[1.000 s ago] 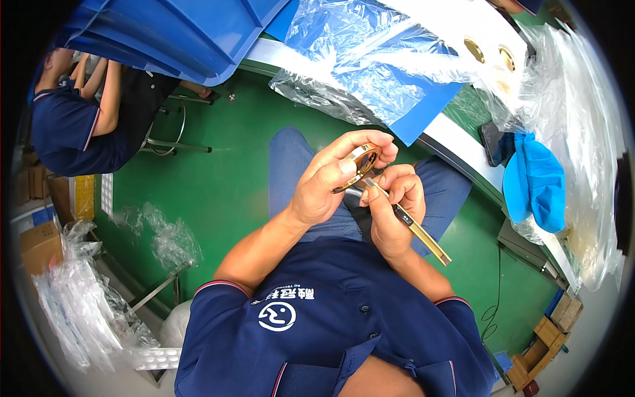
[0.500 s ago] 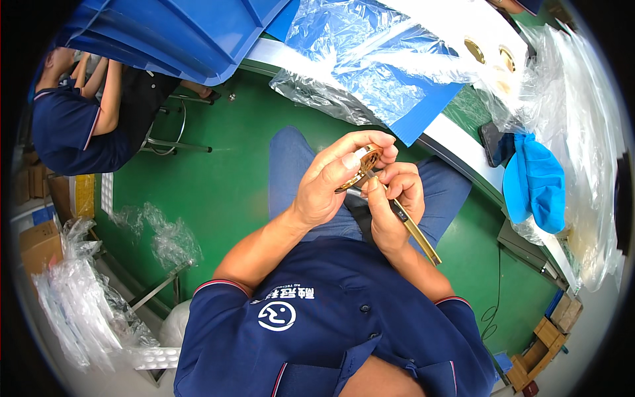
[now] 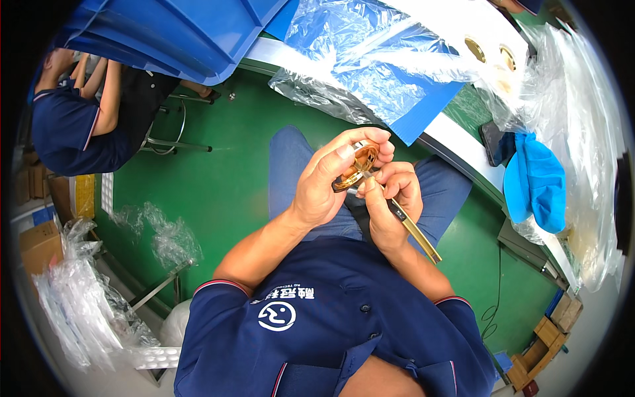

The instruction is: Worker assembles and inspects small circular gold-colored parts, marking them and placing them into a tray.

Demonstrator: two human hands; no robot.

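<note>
Above my lap, my left hand (image 3: pixel 319 182) is closed round the rim of a round, shiny gold-coloured metal part (image 3: pixel 346 179). Its hollow inner side is tilted toward my right hand (image 3: pixel 395 205). That hand grips a slim utility knife (image 3: pixel 421 241) with a gold-coloured body and a dark slider. The knife's back end points down and to the right, past my wrist. Its front end reaches the edge of the gold part, between the fingertips of both hands. Whether the blade touches the metal is too small to tell.
Clear plastic film (image 3: pixel 357 46) and a blue sheet (image 3: pixel 423 116) cover the table ahead. Two gold round parts (image 3: pixel 474 49) lie farther back. On the right are a dark phone (image 3: pixel 493 142) and a blue cloth cap (image 3: pixel 536 188). A blue bin (image 3: pixel 172 40) overhangs the left; a co-worker (image 3: pixel 79 126) sits beyond.
My left hand has turned the gold part, so more of its hollow inside faces up. The knife and my right hand have shifted only slightly.
</note>
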